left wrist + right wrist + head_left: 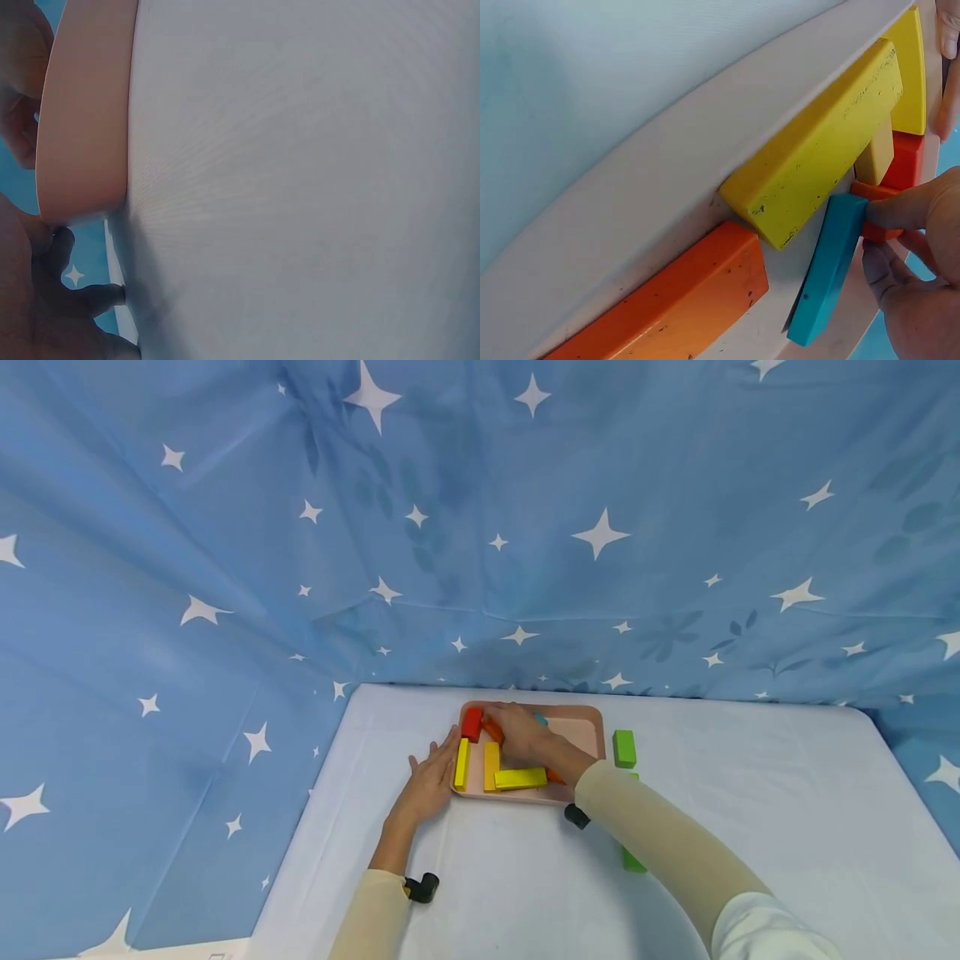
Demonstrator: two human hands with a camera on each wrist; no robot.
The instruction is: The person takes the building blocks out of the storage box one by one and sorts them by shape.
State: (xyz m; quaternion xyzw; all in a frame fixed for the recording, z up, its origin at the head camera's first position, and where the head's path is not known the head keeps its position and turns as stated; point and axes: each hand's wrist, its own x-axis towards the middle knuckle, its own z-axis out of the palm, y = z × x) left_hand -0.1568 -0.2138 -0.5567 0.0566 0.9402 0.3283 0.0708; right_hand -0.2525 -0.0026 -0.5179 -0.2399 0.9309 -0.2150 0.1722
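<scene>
The pale surface [525,877] carries everything, and near its far edge sits the pink tray [581,720], a stiff, shallow thing that I judge light enough to slide if nudged; my left hand [429,785] lies against its left rim with fingers straight and flat, holding nothing, which should steady it. Inside the tray lie the painted wooden blocks: three yellow blocks [520,778], one of them laid across the others, an orange block [675,304] along the near wall, and a red block [472,723] at the far left corner. My right hand [517,731] reaches in over them, its fingers [907,206] pinching the upper end of the teal block [826,262], which stands on edge, tilted, touching the crossing yellow one. I judge this slim block rigid, light and smooth-painted, so a little slippery; pinching it across its thin faces near the end looks the surest hold. A green block [624,747] lies outside, just right of the tray.
</scene>
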